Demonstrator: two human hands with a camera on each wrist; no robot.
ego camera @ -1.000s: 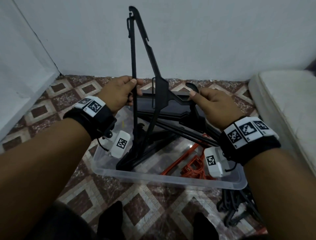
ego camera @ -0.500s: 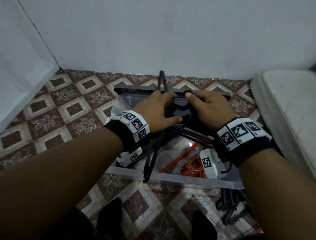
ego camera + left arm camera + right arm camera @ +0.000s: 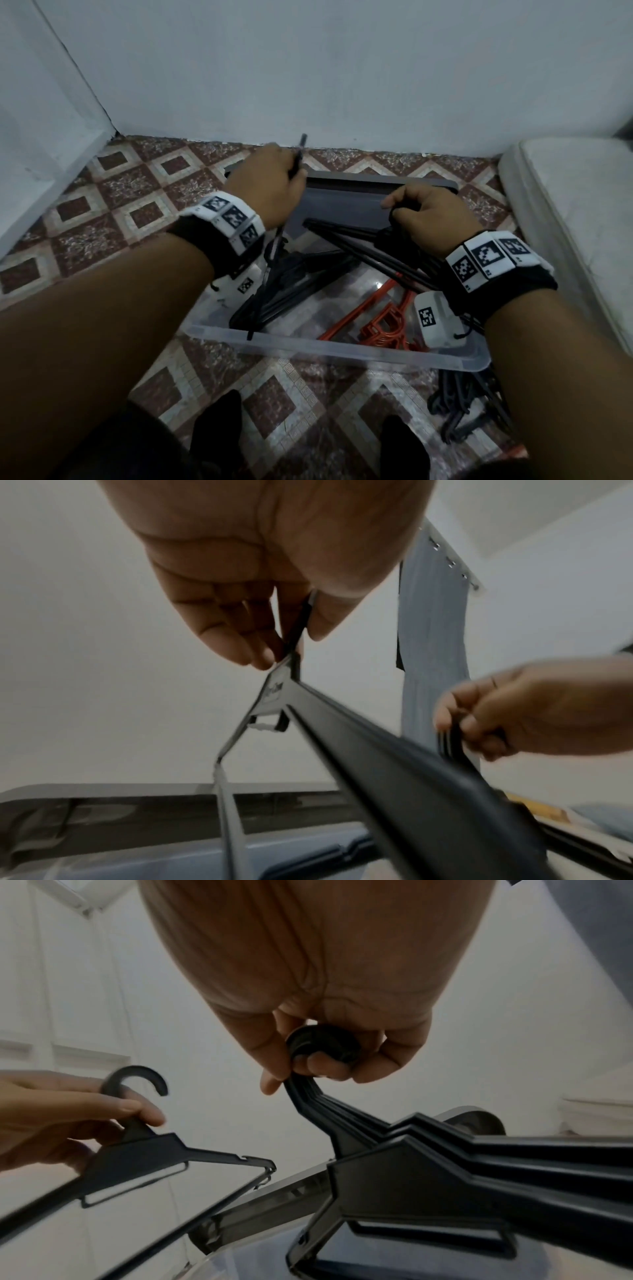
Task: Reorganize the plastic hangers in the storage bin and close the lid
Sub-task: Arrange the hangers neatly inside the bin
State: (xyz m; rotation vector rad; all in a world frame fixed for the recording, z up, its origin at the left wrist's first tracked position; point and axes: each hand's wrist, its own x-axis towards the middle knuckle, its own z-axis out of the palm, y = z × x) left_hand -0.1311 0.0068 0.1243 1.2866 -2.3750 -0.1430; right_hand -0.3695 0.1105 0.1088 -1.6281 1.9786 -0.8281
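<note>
A clear plastic storage bin (image 3: 342,353) sits on the tiled floor with its grey lid (image 3: 346,202) propped behind it. My left hand (image 3: 274,181) pinches the neck of a single black hanger (image 3: 143,1156), its hook (image 3: 302,144) poking up past my knuckles. My right hand (image 3: 424,216) grips the hooks of a stack of several black hangers (image 3: 445,1158) over the bin's right half. More black hangers (image 3: 291,287) and several orange hangers (image 3: 380,322) lie inside the bin.
A heap of dark hangers (image 3: 462,404) lies on the floor outside the bin's right front corner. A white mattress (image 3: 575,212) runs along the right. White walls close off the back and left. My feet (image 3: 219,431) stand just before the bin.
The single hanger was upright a second ago, then lowered over the bin. My left hand now holds it by the neck at the bin's left, apart from the stack in my right hand.
</note>
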